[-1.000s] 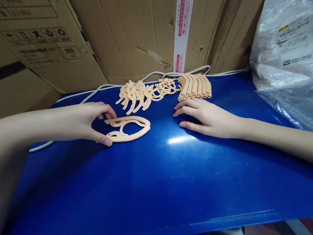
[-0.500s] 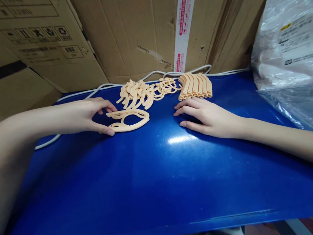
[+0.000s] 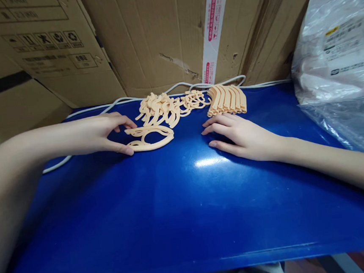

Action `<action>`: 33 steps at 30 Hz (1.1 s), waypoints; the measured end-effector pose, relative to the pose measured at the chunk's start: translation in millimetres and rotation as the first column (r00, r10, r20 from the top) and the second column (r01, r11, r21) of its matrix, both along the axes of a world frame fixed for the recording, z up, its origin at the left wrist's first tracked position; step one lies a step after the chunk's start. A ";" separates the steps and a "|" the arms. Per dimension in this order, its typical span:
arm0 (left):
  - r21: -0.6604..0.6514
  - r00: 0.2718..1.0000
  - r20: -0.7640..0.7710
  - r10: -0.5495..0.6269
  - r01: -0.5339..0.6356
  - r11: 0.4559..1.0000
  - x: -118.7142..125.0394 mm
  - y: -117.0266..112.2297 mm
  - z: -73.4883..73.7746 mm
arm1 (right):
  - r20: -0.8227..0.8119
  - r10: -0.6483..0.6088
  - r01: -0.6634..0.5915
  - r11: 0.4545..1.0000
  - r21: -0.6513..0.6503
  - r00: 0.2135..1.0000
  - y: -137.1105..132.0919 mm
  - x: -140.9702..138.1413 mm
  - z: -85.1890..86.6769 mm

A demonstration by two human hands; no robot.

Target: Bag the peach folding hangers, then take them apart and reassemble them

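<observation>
A peach plastic folding hanger (image 3: 157,146), folded together, lies on the blue table. My left hand (image 3: 113,132) has its left end between thumb and fingers, the thumb against the near arm and the fingertips by the far arm. My right hand (image 3: 236,136) rests palm down with fingers apart, holding nothing. Just beyond its knuckles is a neat row of curved peach hanger arms (image 3: 228,98), set side by side. Behind the folding hanger lies a loose pile of curved peach hanger pieces (image 3: 158,106), with peach hooks (image 3: 194,99) heaped to its right.
Cardboard boxes (image 3: 160,36) wall off the back and left of the blue table (image 3: 188,212). A white cable (image 3: 118,100) runs along the rear edge and down the left. Clear plastic bags with a printed label (image 3: 337,55) stand at the right.
The folding hanger has shifted very slightly away from me, along with my left thumb. My right hand stays where it was.
</observation>
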State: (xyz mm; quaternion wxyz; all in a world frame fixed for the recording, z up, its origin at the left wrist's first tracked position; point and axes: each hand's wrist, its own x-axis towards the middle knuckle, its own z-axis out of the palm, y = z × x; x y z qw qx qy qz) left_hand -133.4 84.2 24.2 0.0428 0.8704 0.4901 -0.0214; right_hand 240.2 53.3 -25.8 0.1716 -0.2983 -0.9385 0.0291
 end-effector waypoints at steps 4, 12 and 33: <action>0.027 1.000 -0.005 -0.017 0.017 0.999 -0.3 0.0 -0.4 | 0.013 0.001 -0.002 1.000 0.009 1.000 -0.1 0.2 0.1; -0.012 1.000 0.001 0.017 -0.017 1.000 -1.4 -0.6 0.5 | 0.022 -0.001 0.001 1.000 0.007 1.000 -0.1 0.2 0.3; 0.064 0.998 -0.066 -0.005 0.009 0.998 2.8 -9.7 1.9 | 0.025 0.000 0.000 1.000 0.021 1.000 0.5 1.1 0.4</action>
